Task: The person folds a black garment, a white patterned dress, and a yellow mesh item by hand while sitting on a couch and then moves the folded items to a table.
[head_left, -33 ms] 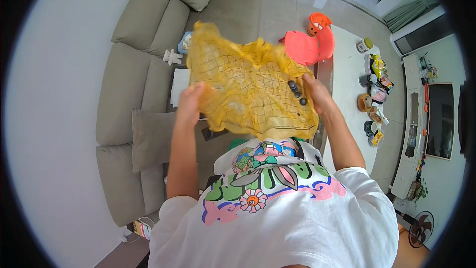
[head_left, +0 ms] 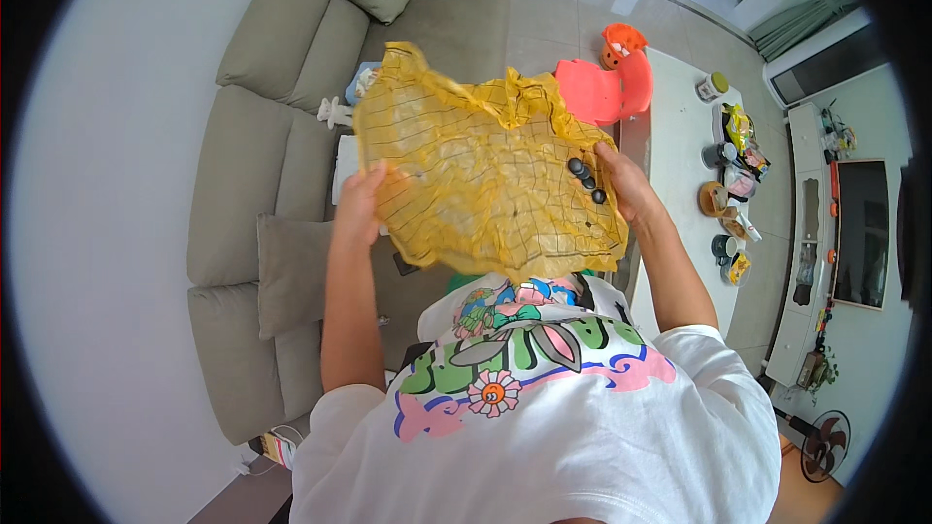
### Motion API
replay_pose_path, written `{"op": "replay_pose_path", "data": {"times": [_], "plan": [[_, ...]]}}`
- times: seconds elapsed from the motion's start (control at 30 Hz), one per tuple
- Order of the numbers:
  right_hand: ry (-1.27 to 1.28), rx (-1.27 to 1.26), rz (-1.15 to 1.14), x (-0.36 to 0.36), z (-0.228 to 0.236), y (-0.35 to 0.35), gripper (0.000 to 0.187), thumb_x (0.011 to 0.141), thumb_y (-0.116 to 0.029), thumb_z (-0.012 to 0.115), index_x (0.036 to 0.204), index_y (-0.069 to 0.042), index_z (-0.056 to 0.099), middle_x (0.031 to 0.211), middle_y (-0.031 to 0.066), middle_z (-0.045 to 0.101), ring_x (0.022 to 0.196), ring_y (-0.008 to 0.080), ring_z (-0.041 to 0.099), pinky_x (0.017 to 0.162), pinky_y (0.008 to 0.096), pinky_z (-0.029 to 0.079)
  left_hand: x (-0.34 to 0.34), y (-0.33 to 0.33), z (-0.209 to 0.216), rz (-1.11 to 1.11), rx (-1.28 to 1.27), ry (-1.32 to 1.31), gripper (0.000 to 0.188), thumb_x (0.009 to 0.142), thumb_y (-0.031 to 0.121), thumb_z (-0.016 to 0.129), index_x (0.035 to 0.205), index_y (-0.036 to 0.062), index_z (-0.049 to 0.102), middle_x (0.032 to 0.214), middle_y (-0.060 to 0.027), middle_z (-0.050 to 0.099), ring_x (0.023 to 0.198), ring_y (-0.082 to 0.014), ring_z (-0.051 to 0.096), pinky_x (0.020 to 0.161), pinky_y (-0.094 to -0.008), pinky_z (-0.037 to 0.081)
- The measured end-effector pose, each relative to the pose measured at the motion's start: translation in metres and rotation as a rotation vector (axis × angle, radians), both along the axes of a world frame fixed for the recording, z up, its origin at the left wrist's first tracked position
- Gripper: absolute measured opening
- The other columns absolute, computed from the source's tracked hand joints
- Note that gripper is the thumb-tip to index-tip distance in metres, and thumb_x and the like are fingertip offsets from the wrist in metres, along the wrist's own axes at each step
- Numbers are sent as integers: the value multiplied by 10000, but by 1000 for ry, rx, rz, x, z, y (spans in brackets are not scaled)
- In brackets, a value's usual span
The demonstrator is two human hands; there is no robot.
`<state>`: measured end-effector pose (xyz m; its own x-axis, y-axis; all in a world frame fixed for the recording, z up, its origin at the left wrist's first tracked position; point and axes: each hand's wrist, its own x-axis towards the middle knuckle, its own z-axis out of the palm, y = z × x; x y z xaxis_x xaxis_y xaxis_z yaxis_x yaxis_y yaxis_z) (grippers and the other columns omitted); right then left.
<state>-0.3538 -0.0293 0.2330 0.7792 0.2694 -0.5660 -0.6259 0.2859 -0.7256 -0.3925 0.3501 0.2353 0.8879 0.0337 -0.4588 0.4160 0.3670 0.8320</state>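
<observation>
The person is holding a yellow cloth (head_left: 485, 175) with thin dark grid lines spread out in the air in front of the chest, above the floor in front of the sofa (head_left: 262, 136). The left hand (head_left: 361, 202) is grasping the cloth's left edge, fingers closed around the fabric. The right hand (head_left: 623, 184) is gripping the right edge, just beside three dark buttons (head_left: 586, 180) that are lying in a short slanted row. The cloth's long axis is running from hand to hand, roughly level, with its upper left corner rising highest and its lower hem hanging just above the printed shirt (head_left: 544, 398). Both hands are sitting equally close to the cloth, one at each end. To the right of the cloth, a white desk (head_left: 680, 136) is carrying cups and small items, and a red chair (head_left: 607, 78) is standing past the cloth's upper right corner. To the left of the cloth, the sofa is offering broad seat cushions; open floor is lying beyond the cloth's top edge.
</observation>
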Motion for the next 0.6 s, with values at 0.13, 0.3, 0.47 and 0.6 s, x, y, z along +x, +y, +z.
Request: {"op": "replay_pose_path", "data": {"times": [0.13, 0.3, 0.47, 0.6], "plan": [[117, 107, 67, -4, 0, 2, 402, 1007, -324, 334, 1205, -21, 509, 1018, 103, 627, 795, 183, 649, 575, 311, 558, 3, 13, 18, 61, 16, 16, 237, 947, 197, 522, 1061, -4, 573, 908, -104, 650, 793, -179, 644, 716, -307, 542], [158, 168, 0, -17, -8, 12, 403, 998, -336, 363, 1196, -21, 518, 1033, 93, 630, 767, 171, 649, 574, 301, 569, -1, 26, 23, 69, 70, 18, 219, 945, 203, 528, 1046, 13, 573, 900, -95, 644, 787, -172, 639, 692, -307, 544], [118, 173, -1, -22, -23, 18, 351, 919, -335, 566, 1105, -39, 599, 931, 58, 657, 704, 138, 635, 561, 272, 555, 11, 2, 69, 22, 35, -1, 209, 949, 201, 522, 1043, 21, 572, 883, -81, 637, 763, -158, 627, 659, -290, 543], [109, 30, -73, -36, -43, 43, 306, 860, -219, 668, 1091, -25, 616, 951, 61, 661, 742, 129, 640, 623, 274, 554, 27, -13, 103, -66, 110, -55, 215, 950, 208, 526, 1048, 23, 571, 898, -78, 633, 767, -151, 621, 666, -283, 540]]}}
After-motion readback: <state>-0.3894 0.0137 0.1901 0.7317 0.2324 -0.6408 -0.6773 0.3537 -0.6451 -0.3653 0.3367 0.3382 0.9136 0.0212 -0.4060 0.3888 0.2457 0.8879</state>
